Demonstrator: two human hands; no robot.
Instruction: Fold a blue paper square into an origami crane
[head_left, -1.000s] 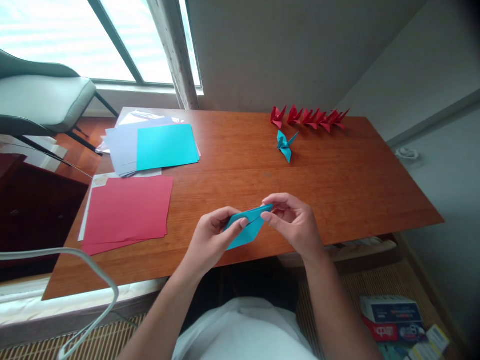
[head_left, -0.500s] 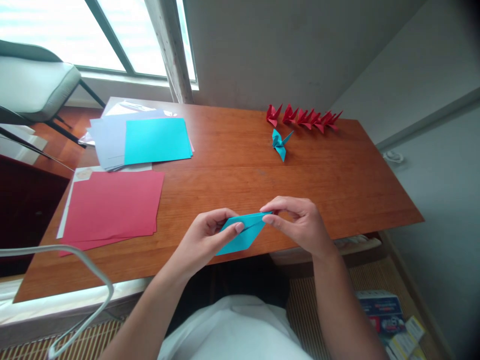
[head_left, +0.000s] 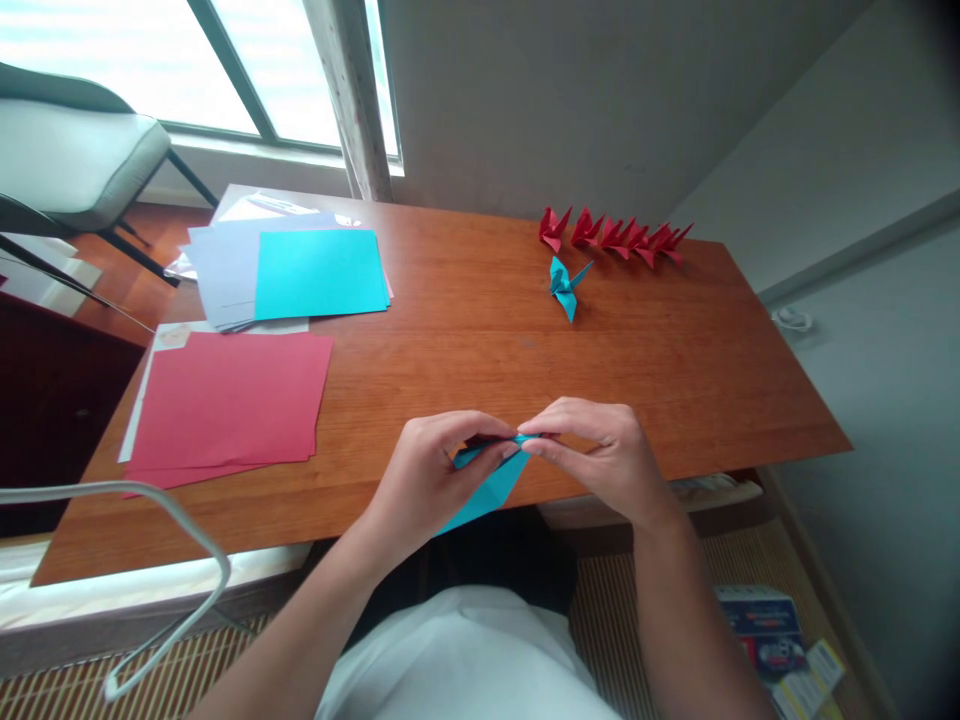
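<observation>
A folded piece of blue paper (head_left: 491, 490) is held above the table's front edge, between both hands. My left hand (head_left: 442, 465) pinches its upper edge, thumb on the near side and fingers behind. At the upper right corner of the paper, my right hand (head_left: 600, 450) pinches a narrow folded part between thumb and fingers. The two sets of fingertips almost meet there, hiding part of the fold. Farther back on the table stands a blue origami crane (head_left: 567, 288), with a row of several red origami cranes (head_left: 615, 238) behind it.
Red paper sheets (head_left: 232, 400) lie at the left of the wooden table (head_left: 450, 330). Blue sheets (head_left: 322, 273) rest on white papers (head_left: 225, 280) behind them. A pale curved tube (head_left: 187, 530) crosses the lower left. Boxes (head_left: 772, 630) stand on the floor at right.
My left hand has slid right along the paper's upper edge, its fingertips now close to the right hand's. The paper has tilted, and its lower part hangs down more. The view has shifted slightly.
</observation>
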